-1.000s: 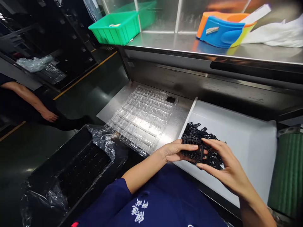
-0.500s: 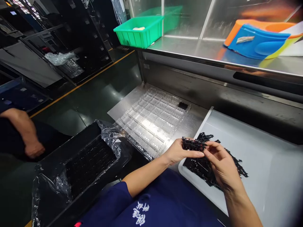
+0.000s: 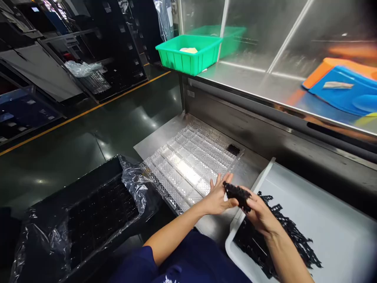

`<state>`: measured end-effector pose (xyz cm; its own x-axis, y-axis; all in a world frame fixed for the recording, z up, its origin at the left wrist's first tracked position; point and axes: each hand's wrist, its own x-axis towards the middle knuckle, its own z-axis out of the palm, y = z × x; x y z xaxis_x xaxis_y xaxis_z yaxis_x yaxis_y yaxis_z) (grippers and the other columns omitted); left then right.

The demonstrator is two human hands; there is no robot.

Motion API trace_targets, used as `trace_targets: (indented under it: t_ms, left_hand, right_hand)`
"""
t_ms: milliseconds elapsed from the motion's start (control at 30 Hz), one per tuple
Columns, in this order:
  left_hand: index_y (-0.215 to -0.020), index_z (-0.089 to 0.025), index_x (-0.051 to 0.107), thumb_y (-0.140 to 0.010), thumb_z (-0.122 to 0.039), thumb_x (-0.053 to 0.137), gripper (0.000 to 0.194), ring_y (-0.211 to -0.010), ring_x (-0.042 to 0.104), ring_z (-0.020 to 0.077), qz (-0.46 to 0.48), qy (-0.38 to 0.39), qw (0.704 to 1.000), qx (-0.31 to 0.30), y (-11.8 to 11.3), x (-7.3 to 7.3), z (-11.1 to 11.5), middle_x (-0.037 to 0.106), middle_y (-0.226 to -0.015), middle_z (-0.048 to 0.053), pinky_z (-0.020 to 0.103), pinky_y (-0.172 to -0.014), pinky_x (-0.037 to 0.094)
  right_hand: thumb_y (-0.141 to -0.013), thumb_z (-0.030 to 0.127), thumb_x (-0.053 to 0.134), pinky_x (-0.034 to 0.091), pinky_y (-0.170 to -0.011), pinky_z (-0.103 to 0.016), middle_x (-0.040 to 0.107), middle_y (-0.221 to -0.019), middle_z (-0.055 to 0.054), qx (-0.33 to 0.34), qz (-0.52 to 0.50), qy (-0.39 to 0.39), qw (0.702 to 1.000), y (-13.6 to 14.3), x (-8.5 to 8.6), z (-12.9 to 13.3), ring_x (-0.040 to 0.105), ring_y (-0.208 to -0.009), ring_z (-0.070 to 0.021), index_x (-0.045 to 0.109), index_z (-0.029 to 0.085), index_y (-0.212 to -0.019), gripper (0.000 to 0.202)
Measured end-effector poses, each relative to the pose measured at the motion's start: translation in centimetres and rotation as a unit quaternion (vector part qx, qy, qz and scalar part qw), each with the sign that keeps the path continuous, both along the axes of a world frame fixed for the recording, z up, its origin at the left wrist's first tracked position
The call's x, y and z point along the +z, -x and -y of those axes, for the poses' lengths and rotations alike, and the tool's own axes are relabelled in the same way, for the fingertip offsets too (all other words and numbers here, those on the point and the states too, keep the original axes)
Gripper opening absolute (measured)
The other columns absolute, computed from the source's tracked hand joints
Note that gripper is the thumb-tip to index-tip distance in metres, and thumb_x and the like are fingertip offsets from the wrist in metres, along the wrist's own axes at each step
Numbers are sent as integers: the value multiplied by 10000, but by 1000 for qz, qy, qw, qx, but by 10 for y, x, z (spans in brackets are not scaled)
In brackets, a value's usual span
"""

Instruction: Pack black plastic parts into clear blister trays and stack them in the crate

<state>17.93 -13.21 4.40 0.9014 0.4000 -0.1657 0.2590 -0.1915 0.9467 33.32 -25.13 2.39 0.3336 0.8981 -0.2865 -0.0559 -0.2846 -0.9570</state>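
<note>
My right hand (image 3: 260,214) pinches a small stack of black plastic parts (image 3: 238,195) at its right end, over the near left rim of the white bin. My left hand (image 3: 217,198) is beside the stack's left end, its fingers spread and its thumb under the stack; whether it touches the parts I cannot tell. Below and beyond lies a clear plastic tray (image 3: 188,169) with rows of compartments. One black stack (image 3: 233,149) sits in its far right corner. More loose black parts (image 3: 290,232) are heaped in the white bin (image 3: 332,220), partly hidden by my right forearm.
At the lower left stands a black crate (image 3: 38,212) lined with clear film and holding dark trays. A green basket (image 3: 188,59) and a blue and orange bin (image 3: 338,84) rest on the steel shelf (image 3: 250,76) above the bench.
The view has shifted, so the bench lies lower in it. My left fingers have come off the stack and spread; my right hand keeps it, now tilted. The other person's arm has left view.
</note>
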Motion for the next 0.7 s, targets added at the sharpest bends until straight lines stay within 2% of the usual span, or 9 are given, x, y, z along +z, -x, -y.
trace_targets:
  t_ms: [67, 133, 233, 300, 400, 500, 600, 700]
  left_hand:
    - [-1609, -175, 107, -913, -768, 211, 920, -1552, -64, 339, -68, 1, 996, 55, -1, -21, -8, 90, -1679, 129, 631, -1202, -66]
    - [-1605, -170, 135, -948, -713, 165, 853, -1554, -68, 327, -155, -25, 984, 79, 5, -44, -10, 85, -1678, 131, 638, -1197, -75]
    - [-1600, -159, 152, -935, -736, 227, 884, -1544, -109, 338, -230, -74, 970, 31, 24, -74, -4, 43, -1677, 142, 655, -1184, -95]
    - [-1602, -163, 137, -919, -762, 231, 913, -1541, -120, 341, -243, -87, 966, -7, 39, -90, 4, 25, -1675, 145, 666, -1183, -84]
    - [-1601, -162, 133, -902, -787, 225, 942, -1543, -103, 339, -242, -98, 965, -39, 59, -106, 13, 21, -1672, 152, 661, -1190, -69]
    - [-1600, -171, 127, -887, -802, 247, 960, -1544, -98, 337, -222, -117, 966, -61, 68, -117, 15, 17, -1673, 143, 661, -1189, -75]
    - [-1602, -177, 95, -876, -812, 263, 979, -1539, -115, 350, -215, -132, 965, -71, 69, -123, 15, -11, -1672, 141, 679, -1183, -63]
    - [-1602, -177, 60, -894, -784, 287, 960, -1533, -122, 367, -227, -148, 959, -77, 67, -122, 17, -39, -1667, 149, 701, -1182, -20]
  right_hand:
    - [-757, 747, 609, 506, -961, -461, 705, -1171, -131, -29, 76, 27, 996, -26, -18, -35, 648, -1097, -313, 658, 201, -1185, 695]
    - [-757, 639, 704, 460, -1019, -490, 676, -1201, -133, -60, 172, 65, 981, -53, -38, -76, 594, -1171, -320, 648, 183, -1157, 609]
    - [-854, 473, 706, 418, -1055, -544, 615, -1274, -122, -72, 307, 125, 941, -83, -68, -129, 548, -1222, -299, 629, 164, -1178, 455]
    - [-920, 405, 657, 444, -1036, -537, 591, -1311, -106, -55, 370, 152, 915, -93, -86, -152, 556, -1214, -275, 617, 170, -1217, 381]
    - [-941, 371, 642, 478, -1014, -523, 572, -1349, -106, -28, 436, 177, 882, -96, -109, -169, 565, -1212, -272, 597, 179, -1273, 386]
    - [-950, 368, 629, 463, -1037, -540, 517, -1428, -116, -13, 484, 188, 855, -92, -128, -174, 532, -1265, -289, 556, 194, -1343, 436]
    - [-958, 395, 611, 385, -1103, -588, 420, -1530, -123, 2, 515, 201, 833, -83, -144, -175, 447, -1361, -322, 503, 212, -1416, 505]
    - [-955, 450, 599, 273, -1159, -630, 327, -1600, -122, 27, 532, 219, 817, -72, -157, -176, 342, -1439, -349, 451, 221, -1471, 583]
